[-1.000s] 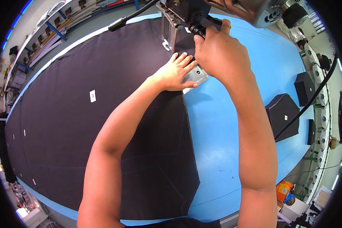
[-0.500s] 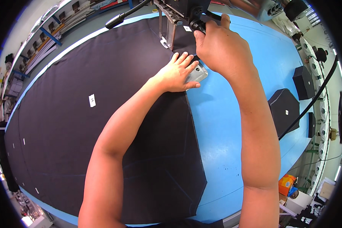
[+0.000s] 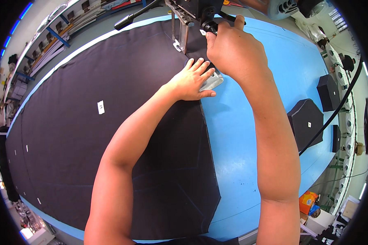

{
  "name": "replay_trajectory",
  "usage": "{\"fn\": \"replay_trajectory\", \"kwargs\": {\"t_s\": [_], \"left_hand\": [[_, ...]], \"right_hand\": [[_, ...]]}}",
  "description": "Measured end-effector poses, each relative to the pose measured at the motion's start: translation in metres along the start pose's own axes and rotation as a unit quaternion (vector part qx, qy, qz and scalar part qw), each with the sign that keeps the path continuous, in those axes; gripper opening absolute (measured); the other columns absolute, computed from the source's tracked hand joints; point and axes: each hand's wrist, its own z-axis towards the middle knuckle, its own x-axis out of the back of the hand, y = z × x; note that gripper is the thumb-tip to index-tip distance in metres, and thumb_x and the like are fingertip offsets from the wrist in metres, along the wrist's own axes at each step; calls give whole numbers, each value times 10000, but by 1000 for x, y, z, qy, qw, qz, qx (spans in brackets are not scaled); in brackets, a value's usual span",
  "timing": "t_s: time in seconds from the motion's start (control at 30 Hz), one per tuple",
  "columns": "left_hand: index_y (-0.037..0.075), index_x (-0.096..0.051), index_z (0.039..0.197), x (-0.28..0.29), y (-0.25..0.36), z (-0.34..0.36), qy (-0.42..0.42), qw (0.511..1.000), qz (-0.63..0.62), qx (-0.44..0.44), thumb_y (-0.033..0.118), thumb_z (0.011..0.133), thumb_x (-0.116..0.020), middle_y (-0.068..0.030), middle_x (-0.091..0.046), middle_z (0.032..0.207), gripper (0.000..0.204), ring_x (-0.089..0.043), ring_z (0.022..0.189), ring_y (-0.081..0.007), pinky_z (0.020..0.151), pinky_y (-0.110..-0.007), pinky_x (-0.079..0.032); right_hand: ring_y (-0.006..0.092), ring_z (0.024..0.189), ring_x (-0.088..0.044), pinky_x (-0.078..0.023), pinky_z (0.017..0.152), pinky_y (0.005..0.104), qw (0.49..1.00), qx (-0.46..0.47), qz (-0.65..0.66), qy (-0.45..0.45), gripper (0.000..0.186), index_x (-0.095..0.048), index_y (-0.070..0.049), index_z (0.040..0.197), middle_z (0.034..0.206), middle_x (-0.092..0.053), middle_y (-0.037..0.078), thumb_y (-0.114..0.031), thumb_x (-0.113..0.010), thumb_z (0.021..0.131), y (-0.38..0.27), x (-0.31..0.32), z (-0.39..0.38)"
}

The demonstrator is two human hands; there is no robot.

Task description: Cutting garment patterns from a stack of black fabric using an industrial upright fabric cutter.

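A large stack of black fabric (image 3: 90, 151) lies on the blue table, with faint chalk lines and small white labels on top. My left hand (image 3: 192, 80) rests flat near its right edge, fingers spread. Under its fingers and thumb pokes a silvery metal plate (image 3: 213, 81); the rest of it is hidden. At the far side my right hand (image 3: 237, 51) is closed around the black handle of a fabric cutting machine (image 3: 196, 12). The machine's upright and foot (image 3: 177, 45) stand at the fabric just beyond my left fingertips. Its blade cannot be made out clearly.
Cut black fabric stacks (image 3: 306, 122) sit on the blue tabletop (image 3: 237, 163) at the right. A black cable (image 3: 343, 102) hangs across that side. A black rod-like piece (image 3: 124, 22) hangs at the far left of the machine. Shelving (image 3: 49, 36) stands beyond the table.
My right hand and the machine's handle have shifted slightly left. My left hand stays flat in nearly the same place, covering a little more of the metal plate.
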Motion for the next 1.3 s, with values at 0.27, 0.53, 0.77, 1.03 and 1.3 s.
{"fn": "replay_trajectory", "kwargs": {"t_s": [0.27, 0.53, 0.77, 1.03, 1.3], "left_hand": [[6, -445, 1541, -1, 0, 0, 6, 1000, 2, -4, 728, 958, -527, -291, -399, 1579, 931, -281, 1528, -452, 1261, -572, -196], [58, -449, 1556, 14, -14, 2, 37, 998, 47, -23, 739, 954, -523, -257, -399, 1593, 913, -275, 1529, -439, 1257, -584, -192], [70, -453, 1559, 7, -22, 3, 14, 999, 46, 0, 751, 968, -474, -253, -390, 1604, 902, -266, 1534, -444, 1255, -592, -191], [55, -459, 1553, 9, -21, 3, 5, 999, 44, 2, 746, 978, -461, -256, -391, 1598, 899, -260, 1536, -434, 1256, -582, -200], [51, -467, 1546, 10, -21, 3, -2, 999, 36, 7, 752, 975, -464, -256, -392, 1595, 904, -259, 1534, -430, 1257, -575, -198]], "right_hand": [[442, 889, -760, -632, 732, 492, 1000, -12, -1, 6, 441, -672, -6, 1159, 1396, -537, 392, -412, -558, 1028, -5, -2, 5], [441, 905, -759, -628, 756, 502, 1000, -16, 9, 6, 440, -681, -9, 1160, 1392, -537, 398, -410, -556, 1028, -6, -4, 9], [455, 910, -754, -627, 750, 505, 1000, 0, -7, 19, 441, -686, 1, 1134, 1351, -560, 394, -405, -554, 1024, -6, -8, 14], [461, 891, -754, -627, 722, 508, 999, 8, 2, 31, 432, -694, 7, 1109, 1304, -579, 403, -393, -555, 1021, -7, -12, 20], [455, 841, -757, -623, 677, 509, 999, 16, 3, 44, 428, -698, 7, 1101, 1294, -576, 426, -389, -562, 1011, -8, -17, 28]]}}
